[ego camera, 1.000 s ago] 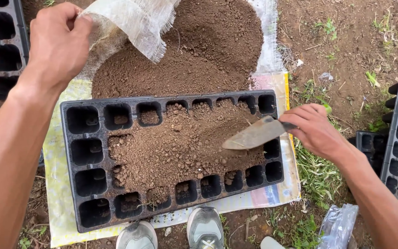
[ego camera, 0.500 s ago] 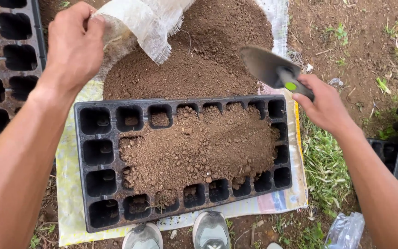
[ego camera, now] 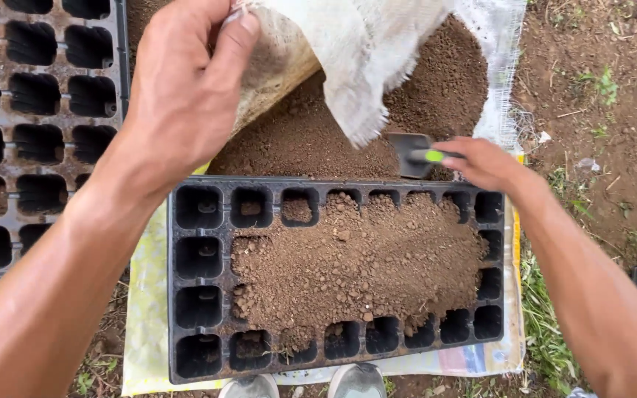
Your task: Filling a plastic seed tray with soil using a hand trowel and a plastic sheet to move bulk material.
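White woven sack (ego camera: 363,59) lies open at the top centre, its mouth folded back, brown soil (ego camera: 311,140) spilling out of it. Left hand (ego camera: 186,81) has thumb & fingers pinched shut on the sack's edge, holding it up. Under everything sits a flattened pale yellow bag (ego camera: 149,332) used as a mat — a strip w/ red and blue print shows at its lower right edge.

Right hand (ego camera: 484,162) is closed round the green-and-black handle of a small grey trowel (ego camera: 411,153), blade dug into the soil pile just behind the tray. The black seedling tray (ego camera: 186,295) sits on the mat, centre; a loose heap of soil covers its middle and right cells, left column & corner cells bare. Another black tray (ego camera: 31,110) lies at left, mostly unfilled. Grass and bare dirt at right — toes of two shoes (ego camera: 355,382) at the bottom edge.
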